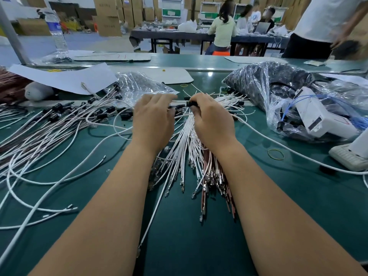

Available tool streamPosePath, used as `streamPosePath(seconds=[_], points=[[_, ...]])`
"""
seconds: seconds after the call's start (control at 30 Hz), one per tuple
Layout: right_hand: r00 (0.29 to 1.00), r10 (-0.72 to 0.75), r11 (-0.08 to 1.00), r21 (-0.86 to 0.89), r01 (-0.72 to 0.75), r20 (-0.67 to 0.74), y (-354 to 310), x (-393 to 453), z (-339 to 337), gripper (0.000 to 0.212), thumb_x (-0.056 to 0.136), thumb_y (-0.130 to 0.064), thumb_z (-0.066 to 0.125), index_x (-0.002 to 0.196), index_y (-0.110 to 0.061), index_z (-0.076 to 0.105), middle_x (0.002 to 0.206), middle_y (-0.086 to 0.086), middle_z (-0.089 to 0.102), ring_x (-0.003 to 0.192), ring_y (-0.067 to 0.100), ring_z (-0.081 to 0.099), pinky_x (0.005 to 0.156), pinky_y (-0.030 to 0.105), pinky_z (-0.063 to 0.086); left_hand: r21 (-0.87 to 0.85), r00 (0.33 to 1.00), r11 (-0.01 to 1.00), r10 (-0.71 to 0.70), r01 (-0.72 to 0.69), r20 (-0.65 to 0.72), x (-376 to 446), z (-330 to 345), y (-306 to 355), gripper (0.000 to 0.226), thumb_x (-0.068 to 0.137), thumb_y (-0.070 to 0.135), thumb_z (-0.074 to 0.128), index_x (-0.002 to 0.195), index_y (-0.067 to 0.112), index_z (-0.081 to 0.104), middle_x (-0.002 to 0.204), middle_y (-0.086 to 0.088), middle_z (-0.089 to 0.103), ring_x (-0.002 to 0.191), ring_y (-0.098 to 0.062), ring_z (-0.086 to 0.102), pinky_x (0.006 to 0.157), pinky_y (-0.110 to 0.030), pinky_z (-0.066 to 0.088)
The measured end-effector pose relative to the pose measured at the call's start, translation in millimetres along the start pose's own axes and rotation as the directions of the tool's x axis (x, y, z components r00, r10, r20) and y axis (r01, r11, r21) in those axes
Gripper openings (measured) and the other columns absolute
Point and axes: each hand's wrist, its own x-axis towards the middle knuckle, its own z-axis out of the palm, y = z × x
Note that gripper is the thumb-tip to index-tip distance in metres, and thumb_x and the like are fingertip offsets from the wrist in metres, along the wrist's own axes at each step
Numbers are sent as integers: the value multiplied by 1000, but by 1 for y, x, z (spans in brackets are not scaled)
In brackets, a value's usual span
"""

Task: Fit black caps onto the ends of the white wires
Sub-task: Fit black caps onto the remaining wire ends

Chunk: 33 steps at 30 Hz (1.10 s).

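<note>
Our right hand curls its fingers around a black cap; our left hand reaches toward it with fingers extended, gripping nothing we can make out. Beneath both lies a bundle of white wires on the green worktop. Capped wires fan out leftward; a bag of caps sits at right.

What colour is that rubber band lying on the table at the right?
Yellow. The rubber band lies flat on the green table; the head view shows it clearly.
</note>
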Motion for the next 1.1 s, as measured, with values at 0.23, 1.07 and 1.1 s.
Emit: streamPosePath(seconds=[0.23, 1.07, 1.1], points=[[999, -29, 999, 36, 28, 14, 0, -1, -1, 16, 94, -15, 54, 106, -14, 65, 93, 1, 68, 77, 22, 57, 58, 28, 32, -139, 995, 987, -91, 84, -49, 3, 0, -8, 23, 95, 4, 46, 102, 4, 68, 97, -12, 69, 93, -27, 57, 79, -26, 38], [986, -32, 997, 74, 20, 165, -2, -2, 0, 22, 96, -19, 52, 112, -22, 67, 93, 0, 71, 83, 24, 61, 65, 36, 48, -506, 955, 810, -252, 297, 158, 2, -2, 3, 9, 89, 15, 64, 89, 10, 72, 70, 6, 64, 62, -2, 55, 63, -19, 43], [988, -28, 996, 89, 15, 152, -1, -1, 1, 22, 96, -19, 53, 113, -20, 66, 90, -2, 69, 81, 22, 59, 64, 34, 45, -522, 951, 795, -261, 310, 166, 2, -3, 3, 8, 90, 15, 64, 89, 10, 71, 69, 6, 63, 59, 0, 54, 62, -19, 43]])
